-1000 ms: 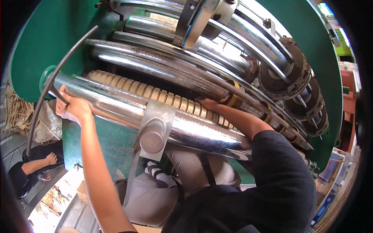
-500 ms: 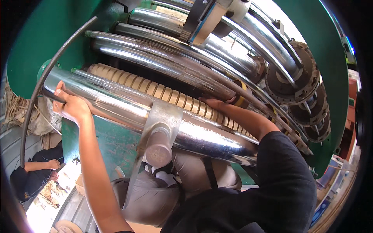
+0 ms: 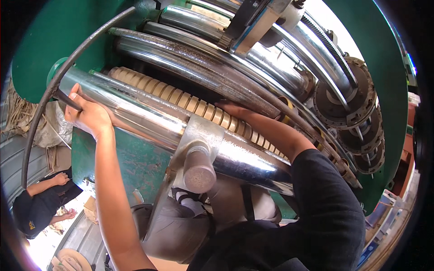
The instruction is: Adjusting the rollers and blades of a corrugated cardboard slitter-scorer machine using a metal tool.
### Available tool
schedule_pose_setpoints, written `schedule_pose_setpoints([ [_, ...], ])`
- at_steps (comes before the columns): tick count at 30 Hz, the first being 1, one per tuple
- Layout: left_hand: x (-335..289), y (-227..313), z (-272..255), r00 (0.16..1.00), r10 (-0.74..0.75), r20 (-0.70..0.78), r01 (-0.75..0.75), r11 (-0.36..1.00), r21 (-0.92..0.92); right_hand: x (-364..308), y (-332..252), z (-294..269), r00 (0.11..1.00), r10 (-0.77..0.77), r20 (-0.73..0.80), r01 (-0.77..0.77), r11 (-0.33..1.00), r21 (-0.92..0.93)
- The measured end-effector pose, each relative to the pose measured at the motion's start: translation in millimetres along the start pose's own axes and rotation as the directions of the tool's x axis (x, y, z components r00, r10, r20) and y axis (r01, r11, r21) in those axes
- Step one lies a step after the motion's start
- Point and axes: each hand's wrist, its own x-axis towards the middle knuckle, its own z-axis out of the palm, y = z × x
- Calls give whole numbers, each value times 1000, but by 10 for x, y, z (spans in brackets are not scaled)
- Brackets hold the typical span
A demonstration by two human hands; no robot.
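Note:
My left hand [image 3: 93, 118] cups the lower side of a long polished chrome roller [image 3: 144, 115] near its left end. Its thumb points up over the metal, and the other fingers are mostly hidden. A short dark rod [image 3: 70, 101], joined to a curved black bar [image 3: 38, 113], crosses over this hand. Deep in the machine, my right hand [image 3: 231, 109] touches the upper side of a tan ribbed roller [image 3: 167, 92], below a worn brown bar [image 3: 217, 74]. Its fingertips cannot be made out in the dark gap.
A grey bracket with a round knob [image 3: 199, 176] sticks out toward me from the chrome roller. Round perforated flanges [image 3: 343, 97] stand at the right, inside the green machine frame [image 3: 40, 54]. At lower left, another person's arm and dark sleeve [image 3: 31, 210] show near a cardboard box [image 3: 90, 208].
My right hand has slid leftward along the ribbed roller. My left hand keeps its place on the chrome roller, while the view has shifted slightly. The other person's hands have moved apart.

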Motion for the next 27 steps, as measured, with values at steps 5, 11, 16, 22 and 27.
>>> schedule_pose_setpoints([
  [5,-9,40,2,999,-37,14,37,999,-28,276,0,45,998,-61,29,62,998,-28],
  [11,2,49,16,1000,-27,4,27,999,-43,463,146,84,992,-121,24,122,992,-34],
  [16,-17,53,9,999,-54,5,54,994,-100,423,94,87,998,-68,14,70,990,-123],
  [22,25,-75,-51,996,-66,54,74,984,-163,295,-77,133,994,-105,3,105,994,-40],
  [27,26,-52,58,997,-45,65,52,992,-116,479,160,31,994,-110,-16,109,991,-72],
])
